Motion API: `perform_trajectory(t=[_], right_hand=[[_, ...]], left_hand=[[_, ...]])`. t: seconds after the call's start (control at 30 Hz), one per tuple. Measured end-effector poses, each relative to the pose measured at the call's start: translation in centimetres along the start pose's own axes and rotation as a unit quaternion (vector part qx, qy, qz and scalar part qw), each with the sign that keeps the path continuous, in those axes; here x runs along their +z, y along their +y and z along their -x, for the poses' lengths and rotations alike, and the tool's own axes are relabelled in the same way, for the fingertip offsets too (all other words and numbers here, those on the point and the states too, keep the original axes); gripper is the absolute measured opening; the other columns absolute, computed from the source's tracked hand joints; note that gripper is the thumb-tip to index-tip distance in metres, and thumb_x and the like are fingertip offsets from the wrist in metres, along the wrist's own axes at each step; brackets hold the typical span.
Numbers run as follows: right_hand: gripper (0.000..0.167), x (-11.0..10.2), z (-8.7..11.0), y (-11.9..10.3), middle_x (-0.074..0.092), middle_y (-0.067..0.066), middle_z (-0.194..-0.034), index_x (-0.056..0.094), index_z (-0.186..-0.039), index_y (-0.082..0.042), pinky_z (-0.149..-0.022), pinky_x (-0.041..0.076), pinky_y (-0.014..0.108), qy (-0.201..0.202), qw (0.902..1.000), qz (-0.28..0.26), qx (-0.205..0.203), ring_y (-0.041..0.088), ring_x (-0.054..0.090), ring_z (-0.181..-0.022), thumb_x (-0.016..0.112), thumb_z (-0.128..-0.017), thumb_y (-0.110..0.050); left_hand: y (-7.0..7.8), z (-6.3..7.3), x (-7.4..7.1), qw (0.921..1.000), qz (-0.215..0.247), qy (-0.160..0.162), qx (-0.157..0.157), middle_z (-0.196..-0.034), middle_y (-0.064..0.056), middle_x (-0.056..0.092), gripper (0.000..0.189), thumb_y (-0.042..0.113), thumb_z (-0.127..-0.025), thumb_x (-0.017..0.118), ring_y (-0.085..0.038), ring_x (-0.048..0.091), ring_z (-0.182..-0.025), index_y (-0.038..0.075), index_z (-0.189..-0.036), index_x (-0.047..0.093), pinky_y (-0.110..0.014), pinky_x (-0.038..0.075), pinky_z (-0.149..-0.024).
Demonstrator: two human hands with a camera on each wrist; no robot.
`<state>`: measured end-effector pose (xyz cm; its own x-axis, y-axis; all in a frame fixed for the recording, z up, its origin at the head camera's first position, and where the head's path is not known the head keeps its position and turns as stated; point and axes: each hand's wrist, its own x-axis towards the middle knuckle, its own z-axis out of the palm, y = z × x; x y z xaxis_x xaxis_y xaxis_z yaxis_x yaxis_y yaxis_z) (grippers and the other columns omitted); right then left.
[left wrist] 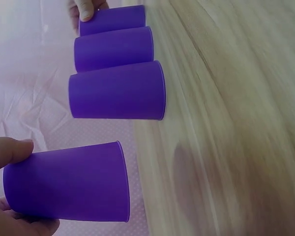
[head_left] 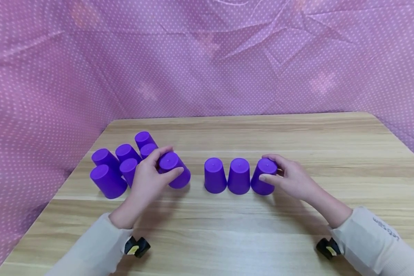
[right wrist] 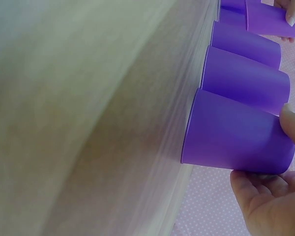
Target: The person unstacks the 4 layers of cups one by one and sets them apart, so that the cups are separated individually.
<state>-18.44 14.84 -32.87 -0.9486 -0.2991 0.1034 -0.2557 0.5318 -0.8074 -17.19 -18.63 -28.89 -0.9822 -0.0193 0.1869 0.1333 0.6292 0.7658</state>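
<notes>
Pale sleeves cross the lower corners, left hand pinching one cup left of centre, right hand pinching another cup right of centre, both probably light, stiff, best held near the top.

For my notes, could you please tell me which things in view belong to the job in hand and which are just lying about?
Job in hand:
left hand gripping one cup
right hand gripping another cup
two cups beside that
probably the cups grouped at left

Background only:
table
dotted cloth
wrist devices
</notes>
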Motion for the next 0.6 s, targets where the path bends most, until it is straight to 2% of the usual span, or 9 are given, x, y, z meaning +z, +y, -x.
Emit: perform_trajectory(t=[0.1, 0.33, 0.43, 0.6], right_hand=[[0.055, 0.0, 0.0, -0.1, 0.058, 0.024, -0.117, 0.046, -0.129, 0.004, -0.089, 0.052, 0.042, -0.004, 1.0, -0.004, 0.002, 0.037, 0.058, -0.108, 0.067, -0.085, -0.02], [0.053, -0.1, 0.1, -0.1, 0.059, 0.024, -0.115, 0.046, -0.129, 0.003, -0.087, 0.053, 0.042, -0.004, 1.0, -0.003, 0.0, 0.036, 0.059, -0.106, 0.067, -0.085, -0.02], [0.052, 0.0, 0.1, 0.0, 0.06, 0.023, -0.114, 0.047, -0.128, 0.002, -0.087, 0.053, 0.041, -0.003, 1.0, 0.001, 0.0, 0.036, 0.06, -0.106, 0.067, -0.085, -0.021], [0.053, 0.0, 0.0, 0.0, 0.06, 0.023, -0.115, 0.047, -0.128, 0.002, -0.087, 0.053, 0.041, -0.003, 1.0, 0.005, 0.003, 0.036, 0.06, -0.106, 0.068, -0.085, -0.022]], left_hand=[[0.0, 0.4, -0.7, 1.0, -0.002, 0.004, -0.001, -0.123, -0.011, 0.059, 0.058, 0.016, -0.075, 0.077, -0.024, 0.057, -0.111, 0.011, -0.128, 0.053, -0.039, 0.047, -0.096], [-0.3, 1.7, -1.9, 0.9991, -0.02, 0.03, 0.021, -0.116, -0.013, 0.063, 0.054, 0.015, -0.074, 0.078, -0.025, 0.059, -0.104, 0.012, -0.124, 0.056, -0.039, 0.05, -0.09], [-0.6, 2.4, -2.4, 0.9985, -0.031, 0.042, 0.019, -0.116, -0.012, 0.063, 0.055, 0.017, -0.074, 0.078, -0.024, 0.059, -0.105, 0.014, -0.124, 0.056, -0.037, 0.049, -0.089], [-1.3, 3.4, -3.4, 0.9974, -0.043, 0.057, 0.004, -0.118, -0.01, 0.062, 0.055, 0.017, -0.073, 0.079, -0.018, 0.06, -0.101, 0.014, -0.124, 0.057, -0.014, 0.047, -0.083]])
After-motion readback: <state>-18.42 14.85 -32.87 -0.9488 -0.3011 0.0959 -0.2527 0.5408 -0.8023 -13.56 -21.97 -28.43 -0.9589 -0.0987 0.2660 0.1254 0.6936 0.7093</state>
